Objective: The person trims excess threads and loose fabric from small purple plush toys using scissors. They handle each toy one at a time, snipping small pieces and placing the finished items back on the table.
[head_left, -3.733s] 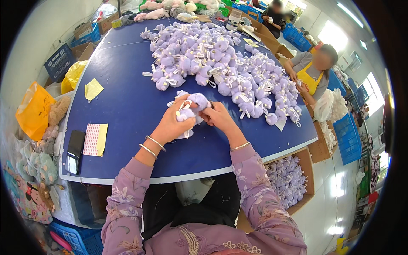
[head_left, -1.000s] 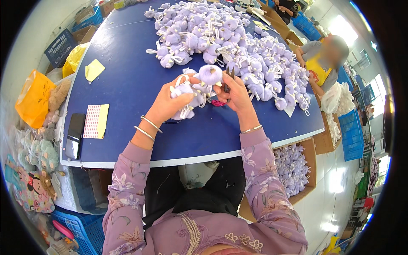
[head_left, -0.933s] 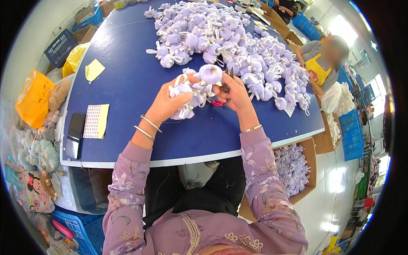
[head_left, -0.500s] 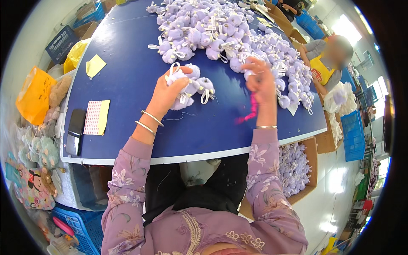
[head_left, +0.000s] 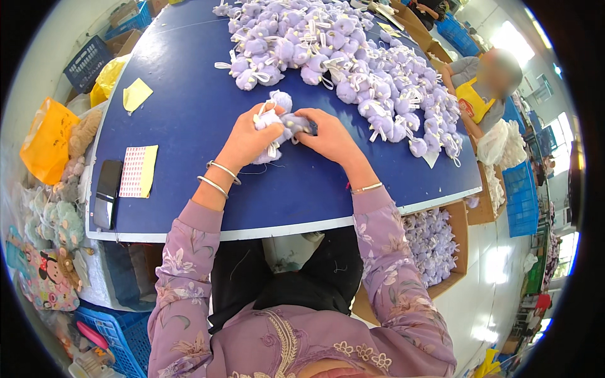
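Note:
Several small lavender plush toys (head_left: 281,101) with white loops are bunched in my left hand (head_left: 247,140), its thumb and fingers closed around them. From the other side, my right hand (head_left: 332,137) pinches one toy of the same bunch, between thumb and forefinger. The fingertips partly hide that toy, and a dark patch shows beside them. Both hands are just above the blue table (head_left: 208,82). Beyond them spreads a large pile of matching lavender plush toys (head_left: 302,41), running down the right side of the table.
At the left lie a black phone (head_left: 108,195), a sticker sheet (head_left: 133,171) and a yellow paper (head_left: 137,94). A cardboard box (head_left: 461,246) of lavender toys stands below the table's right edge. Another person (head_left: 482,94) sits at the right, near a blue crate (head_left: 523,198).
My right hand has come left and down from beside the pile to the bunch, and now pinches a toy there. My left hand keeps its hold in about the same place.

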Demonstrator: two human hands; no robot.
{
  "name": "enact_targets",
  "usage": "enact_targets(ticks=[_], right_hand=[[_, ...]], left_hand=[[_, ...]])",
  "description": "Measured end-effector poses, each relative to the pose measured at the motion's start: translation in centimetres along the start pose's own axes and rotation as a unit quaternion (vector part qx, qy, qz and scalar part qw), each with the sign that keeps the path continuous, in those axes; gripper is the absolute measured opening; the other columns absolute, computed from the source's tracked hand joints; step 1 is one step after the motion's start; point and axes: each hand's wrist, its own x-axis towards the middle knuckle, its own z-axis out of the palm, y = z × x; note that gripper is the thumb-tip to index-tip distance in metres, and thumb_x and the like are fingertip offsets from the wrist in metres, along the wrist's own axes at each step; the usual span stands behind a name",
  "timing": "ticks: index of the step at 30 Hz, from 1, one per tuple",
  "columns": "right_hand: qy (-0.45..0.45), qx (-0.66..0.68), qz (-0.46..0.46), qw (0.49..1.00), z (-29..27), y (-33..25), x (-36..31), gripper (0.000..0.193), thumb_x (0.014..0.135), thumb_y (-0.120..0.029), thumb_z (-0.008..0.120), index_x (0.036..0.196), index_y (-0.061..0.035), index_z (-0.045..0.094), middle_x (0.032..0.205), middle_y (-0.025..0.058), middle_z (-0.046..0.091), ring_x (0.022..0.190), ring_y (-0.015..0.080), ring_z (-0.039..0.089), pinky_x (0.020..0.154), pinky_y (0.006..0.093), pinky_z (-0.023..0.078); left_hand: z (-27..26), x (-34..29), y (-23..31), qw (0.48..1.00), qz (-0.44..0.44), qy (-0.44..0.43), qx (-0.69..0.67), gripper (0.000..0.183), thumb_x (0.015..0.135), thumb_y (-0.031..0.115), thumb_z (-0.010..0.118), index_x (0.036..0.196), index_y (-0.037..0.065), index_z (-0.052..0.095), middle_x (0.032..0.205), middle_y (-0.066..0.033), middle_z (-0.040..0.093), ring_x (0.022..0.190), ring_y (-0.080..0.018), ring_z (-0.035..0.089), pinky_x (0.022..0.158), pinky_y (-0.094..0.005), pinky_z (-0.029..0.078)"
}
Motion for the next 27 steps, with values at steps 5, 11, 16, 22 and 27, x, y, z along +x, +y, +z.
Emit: enact_targets(ticks=[5, 11, 16, 22, 27], right_hand=[[-0.054, 0.013, 0.096, 0.994, -0.3, 0.0, 0.6, 0.034, 0.08, -0.028, 0.068, 0.094, 0.0031, 0.063, 0.078, 0.0099, 0.065, 0.068, 0.0214, 0.059, 0.065, 0.0329, 0.047], [-0.082, 0.41, 0.227, 0.879, -1.4, 0.5, 0.4, 0.024, 0.087, -0.025, 0.062, 0.083, -0.0024, 0.057, 0.066, 0.0, 0.05, 0.048, 0.0052, 0.038, 0.044, 0.0241, 0.03], [-0.054, 0.486, 0.2, 0.849, -2.0, -1.1, 0.0, 0.027, 0.091, -0.026, 0.063, 0.083, -0.0009, 0.058, 0.066, 0.0009, 0.049, 0.046, 0.0047, 0.034, 0.042, 0.0231, 0.029], [-0.019, 0.399, 0.193, 0.896, -1.3, -1.5, 0.0, 0.034, 0.092, -0.032, 0.064, 0.084, 0.0009, 0.059, 0.069, 0.0051, 0.056, 0.046, 0.0051, 0.036, 0.042, 0.0236, 0.03], [0.002, 0.522, 0.178, 0.834, -1.6, -2.5, 0.0, 0.027, 0.094, -0.026, 0.062, 0.092, 0.0006, 0.062, 0.072, 0.0049, 0.061, 0.046, 0.0034, 0.038, 0.043, 0.0217, 0.03]], left_hand=[[0.4, -0.2, -0.2, 0.999, 0.015, -0.049, 0.006, 0.028, 0.083, 0.01, 0.061, 0.111, 0.004, 0.061, 0.118, -0.0073, 0.059, 0.101, -0.0117, 0.056, 0.089, -0.0268, 0.046], [0.1, 0.3, -1.1, 0.991, 0.061, -0.064, -0.098, 0.032, 0.083, 0.017, 0.061, 0.112, 0.003, 0.057, 0.12, -0.0103, 0.057, 0.104, -0.0149, 0.058, 0.09, -0.0285, 0.047], [-0.1, -0.5, 0.0, 0.968, -0.014, -0.126, -0.216, 0.04, 0.081, 0.028, 0.062, 0.114, 0.006, 0.056, 0.11, -0.011, 0.06, 0.092, -0.0163, 0.062, 0.078, -0.0289, 0.053], [0.3, -0.6, 0.4, 0.956, 0.002, -0.151, -0.25, 0.045, 0.08, 0.033, 0.061, 0.115, 0.006, 0.055, 0.11, -0.0129, 0.06, 0.091, -0.018, 0.062, 0.077, -0.0289, 0.053], [0.2, -0.5, 0.0, 0.95, 0.024, -0.125, -0.284, 0.039, 0.083, 0.026, 0.057, 0.115, 0.004, 0.055, 0.104, -0.013, 0.062, 0.088, -0.0172, 0.062, 0.073, -0.0302, 0.054]])
